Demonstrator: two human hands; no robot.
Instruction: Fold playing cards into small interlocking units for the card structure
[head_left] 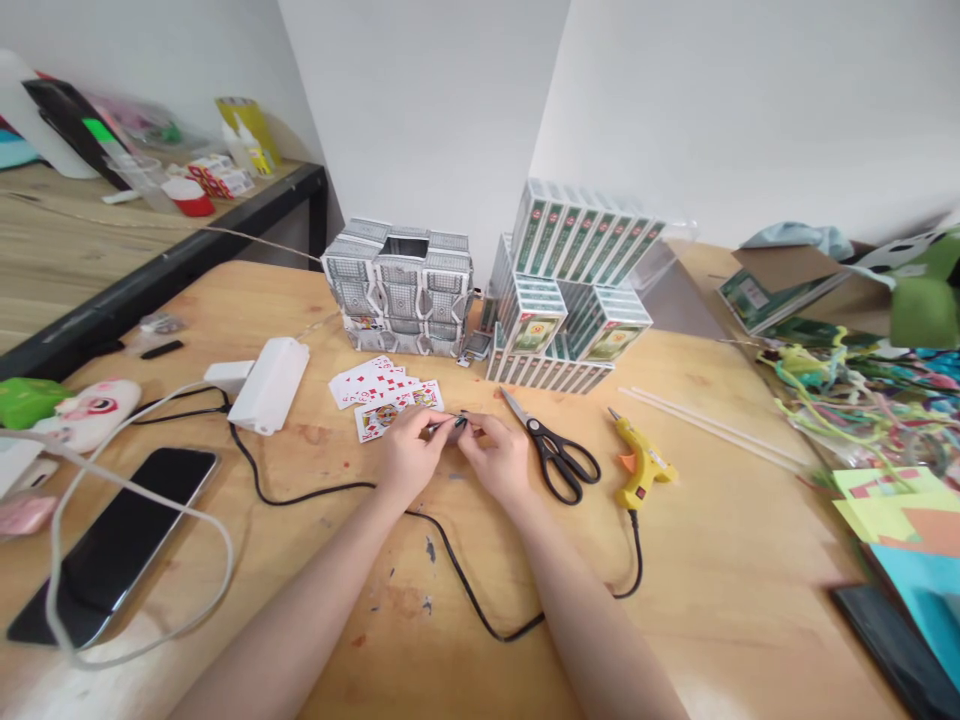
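Observation:
My left hand [411, 452] and my right hand [496, 455] meet over the middle of the table. Their fingertips pinch a small greyish piece that looks like a playing card [448, 431] seen nearly edge-on; the fingers cover most of it. Close to my left hand lie loose playing cards [375, 381], face up with red suits. Black-handled scissors [559, 450] rest to the right of my right hand, blades slightly apart. Behind the hands stands a box-like structure built of folded cards [401, 290], with an opening in its top.
Stacked card boxes [574, 290] stand at the back. On the right are a yellow glue gun [641, 460], clear glue sticks [712, 428] and coloured paper [892, 510]. A black cord [465, 590] runs under my forearms. A power strip [271, 385] and phone [120, 540] lie left.

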